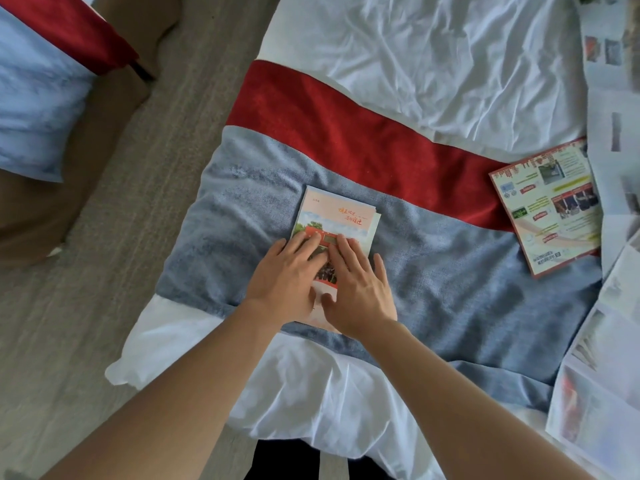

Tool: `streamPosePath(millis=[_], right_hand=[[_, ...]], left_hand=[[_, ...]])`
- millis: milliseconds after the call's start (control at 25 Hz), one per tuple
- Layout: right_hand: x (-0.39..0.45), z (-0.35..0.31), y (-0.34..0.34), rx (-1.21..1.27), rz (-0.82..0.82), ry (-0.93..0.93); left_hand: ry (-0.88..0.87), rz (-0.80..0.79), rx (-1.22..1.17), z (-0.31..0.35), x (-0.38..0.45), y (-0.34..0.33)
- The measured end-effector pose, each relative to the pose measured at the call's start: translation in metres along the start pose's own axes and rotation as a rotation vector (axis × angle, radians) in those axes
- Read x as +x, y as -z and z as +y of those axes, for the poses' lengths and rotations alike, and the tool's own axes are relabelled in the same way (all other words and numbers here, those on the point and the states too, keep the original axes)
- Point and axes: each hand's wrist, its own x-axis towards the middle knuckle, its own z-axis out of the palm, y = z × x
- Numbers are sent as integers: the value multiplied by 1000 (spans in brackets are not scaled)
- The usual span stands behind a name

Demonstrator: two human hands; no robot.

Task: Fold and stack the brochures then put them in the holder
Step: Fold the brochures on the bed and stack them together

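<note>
1. The left hand and the right hand are lying flat and open, side by side, pressing down on the folded brochure.
2. The brochure is lying on the grey blanket on the bed.
3. Another brochure is sitting well apart, off to the right.
4. Big unfolded papers are lying along the right edge.
</note>
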Motion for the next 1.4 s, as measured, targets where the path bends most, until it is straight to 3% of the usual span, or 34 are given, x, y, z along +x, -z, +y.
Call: streamPosePath(millis=[160, 360, 520, 680, 800, 960, 1200, 1400], right_hand=[[-5, 4, 12, 62, 22, -3], [-35, 69, 51, 146, 151, -213], [-57, 147, 86, 139, 222, -339], [-74, 220, 110, 152, 237, -407], [-83, 264, 115, 176, 222, -421], [-92, 312, 113, 203, 186, -403], [-75, 357, 112, 232, 187, -378], [-57, 365, 111, 282, 197, -339]], left_hand=[[-2, 54, -31, 4, 10, 14], [23, 70, 5, 39, 41, 45], [-26, 66, 37, 105, 92, 64], [-16, 17, -79, 188, 141, 65], [94, -14, -277, 234, 170, 58], [414, -99, -561, 274, 220, 50], [882, 40, -1085, 304, 272, 49], [839, 153, -1167, 311, 289, 49]])
